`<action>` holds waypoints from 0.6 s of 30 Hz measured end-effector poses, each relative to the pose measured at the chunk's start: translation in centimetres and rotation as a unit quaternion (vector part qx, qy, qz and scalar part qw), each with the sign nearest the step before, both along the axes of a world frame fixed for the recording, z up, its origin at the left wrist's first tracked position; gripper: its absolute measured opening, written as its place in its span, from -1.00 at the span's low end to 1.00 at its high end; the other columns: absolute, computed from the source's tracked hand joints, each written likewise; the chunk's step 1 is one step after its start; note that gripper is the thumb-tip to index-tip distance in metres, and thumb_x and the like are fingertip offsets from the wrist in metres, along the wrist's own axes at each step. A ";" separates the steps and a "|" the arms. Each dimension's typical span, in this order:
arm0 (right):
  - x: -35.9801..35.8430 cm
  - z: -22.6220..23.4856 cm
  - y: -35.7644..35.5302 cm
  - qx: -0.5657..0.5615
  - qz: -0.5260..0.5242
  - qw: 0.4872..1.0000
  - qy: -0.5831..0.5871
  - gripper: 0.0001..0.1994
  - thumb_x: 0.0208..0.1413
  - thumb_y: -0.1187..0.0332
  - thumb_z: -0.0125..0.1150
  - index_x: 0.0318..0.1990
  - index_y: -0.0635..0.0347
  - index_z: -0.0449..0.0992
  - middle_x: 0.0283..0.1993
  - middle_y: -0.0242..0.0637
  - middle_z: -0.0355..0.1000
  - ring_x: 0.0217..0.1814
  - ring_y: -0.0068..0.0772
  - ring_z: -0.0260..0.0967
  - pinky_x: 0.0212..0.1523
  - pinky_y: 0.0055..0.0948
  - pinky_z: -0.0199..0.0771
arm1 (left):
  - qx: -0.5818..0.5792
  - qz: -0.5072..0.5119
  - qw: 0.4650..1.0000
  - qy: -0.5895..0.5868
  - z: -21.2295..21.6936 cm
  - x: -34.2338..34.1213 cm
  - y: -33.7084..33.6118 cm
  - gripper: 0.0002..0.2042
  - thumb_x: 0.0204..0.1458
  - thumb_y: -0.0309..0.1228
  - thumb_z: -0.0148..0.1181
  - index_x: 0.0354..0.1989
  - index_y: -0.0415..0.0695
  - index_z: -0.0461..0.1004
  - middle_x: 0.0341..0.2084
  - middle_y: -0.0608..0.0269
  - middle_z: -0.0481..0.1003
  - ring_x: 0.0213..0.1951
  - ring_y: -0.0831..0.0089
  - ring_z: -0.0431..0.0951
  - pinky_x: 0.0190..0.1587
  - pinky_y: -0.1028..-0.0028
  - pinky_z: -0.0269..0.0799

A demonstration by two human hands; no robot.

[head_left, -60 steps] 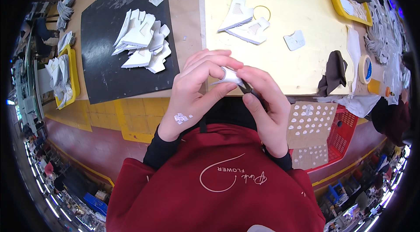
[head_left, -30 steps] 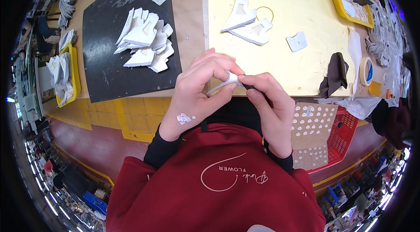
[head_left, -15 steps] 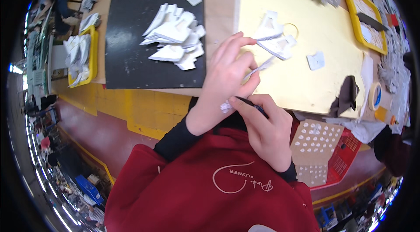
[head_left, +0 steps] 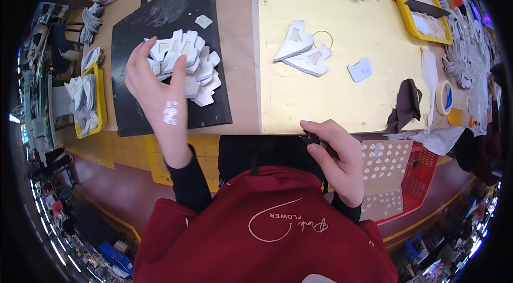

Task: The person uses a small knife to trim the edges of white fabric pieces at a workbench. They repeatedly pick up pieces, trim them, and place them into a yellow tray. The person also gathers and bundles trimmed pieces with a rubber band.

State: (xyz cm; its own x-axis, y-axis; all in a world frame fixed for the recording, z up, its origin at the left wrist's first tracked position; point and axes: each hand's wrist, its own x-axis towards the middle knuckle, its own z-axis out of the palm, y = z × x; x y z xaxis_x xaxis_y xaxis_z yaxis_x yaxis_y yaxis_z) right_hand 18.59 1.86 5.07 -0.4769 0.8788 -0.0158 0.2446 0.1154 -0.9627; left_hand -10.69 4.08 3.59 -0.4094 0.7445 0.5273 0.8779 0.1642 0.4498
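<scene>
My left hand (head_left: 157,83) reaches over a pile of white cut pieces (head_left: 200,83) on a black board (head_left: 128,96). Its thumb and fingers are spread at the pile's near left side; whether the fingertips touch it I cannot tell. Small white stickers (head_left: 170,113) cling to the back of this hand. Closed around a small dark tool (head_left: 311,138), my right hand (head_left: 337,159) hovers by the front edge of a yellow board (head_left: 320,107). The tool's kind is mostly hidden by the fingers. Two white pointed pieces (head_left: 304,59) lie overlapping on the yellow board, beside a yellow ring (head_left: 324,33).
A small pale piece (head_left: 359,70) and dark cloth (head_left: 406,105) lie on the yellow board's right. Tape roll (head_left: 444,97) sits beyond. Yellow trays stand at far right (head_left: 398,0) and left (head_left: 100,93). A red crate (head_left: 419,176) with dotted cardboard (head_left: 382,165) is at my right.
My left hand has moved left from beside my right hand to the white pile, and the thin piece it held is no longer seen in it. The right hand keeps the dark tool.
</scene>
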 end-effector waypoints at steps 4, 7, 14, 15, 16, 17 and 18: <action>-0.3 0.2 -0.1 -0.008 0.005 1.000 -0.007 -0.62 0.09 0.62 0.20 0.10 0.21 0.52 -0.34 -0.26 0.43 -0.43 -0.48 0.35 -0.41 -0.56 0.35 | -0.075 -0.146 0.973 -0.163 -0.8 7.2 2.2 -0.64 0.02 -0.31 0.32 -0.04 -0.23 0.52 -0.04 0.00 0.47 0.10 0.04 0.36 0.19 0.18 0.23; -0.3 0.7 -0.4 -0.002 0.000 1.000 -0.027 -0.62 0.08 0.62 0.21 0.09 0.21 0.53 -0.35 -0.25 0.43 -0.42 -0.47 0.38 -0.40 -0.55 0.37 | -0.067 -0.156 0.984 -0.061 -5.2 11.5 4.8 -0.66 0.04 -0.33 0.30 -0.07 -0.27 0.55 0.07 0.01 0.42 0.16 0.04 0.29 0.21 0.14 0.20; 0.3 0.4 -0.3 0.049 -0.047 0.997 -0.020 -0.63 0.03 0.63 0.24 0.05 0.27 0.54 -0.34 -0.24 0.44 -0.45 -0.49 0.33 -0.43 -0.56 0.31 | -0.078 -0.198 0.938 -0.273 -5.2 10.5 3.6 -0.74 0.02 -0.45 0.31 -0.10 -0.25 0.58 -0.31 0.04 0.60 -0.26 0.24 0.62 -0.15 0.37 0.50; 0.2 0.3 -0.3 0.055 -0.066 0.996 -0.020 -0.63 0.03 0.63 0.24 0.04 0.28 0.55 -0.34 -0.25 0.43 -0.46 -0.50 0.30 -0.45 -0.57 0.29 | -0.060 -0.216 0.929 -0.294 -4.7 10.1 3.0 -0.74 0.02 -0.45 0.31 -0.10 -0.22 0.57 -0.40 0.06 0.59 -0.35 0.25 0.63 -0.23 0.39 0.51; 0.0 0.2 -0.4 0.060 -0.089 0.994 -0.022 -0.63 0.02 0.63 0.24 0.04 0.28 0.55 -0.35 -0.25 0.43 -0.47 -0.51 0.28 -0.46 -0.58 0.26 | -0.044 -0.238 0.917 -0.316 -4.4 9.9 2.2 -0.75 0.02 -0.45 0.31 -0.11 -0.19 0.57 -0.49 0.08 0.58 -0.43 0.27 0.63 -0.31 0.40 0.51; -0.2 0.3 -0.1 0.074 -0.095 0.993 -0.008 -0.62 0.02 0.64 0.24 0.05 0.27 0.54 -0.36 -0.27 0.40 -0.50 -0.53 0.20 -0.49 -0.58 0.21 | -0.056 -0.236 0.893 -0.380 -4.0 9.6 1.3 -0.76 0.01 -0.48 0.33 -0.14 -0.23 0.58 -0.44 0.09 0.62 -0.40 0.30 0.67 -0.31 0.47 0.52; -0.7 0.4 0.2 0.071 -0.085 0.994 0.006 -0.62 0.03 0.64 0.24 0.05 0.26 0.54 -0.35 -0.27 0.40 -0.50 -0.53 0.20 -0.49 -0.58 0.21 | -0.100 -0.225 0.864 -0.439 -3.1 9.2 0.4 -0.79 0.03 -0.51 0.32 -0.15 -0.27 0.57 -0.39 0.12 0.63 -0.34 0.38 0.65 -0.26 0.50 0.53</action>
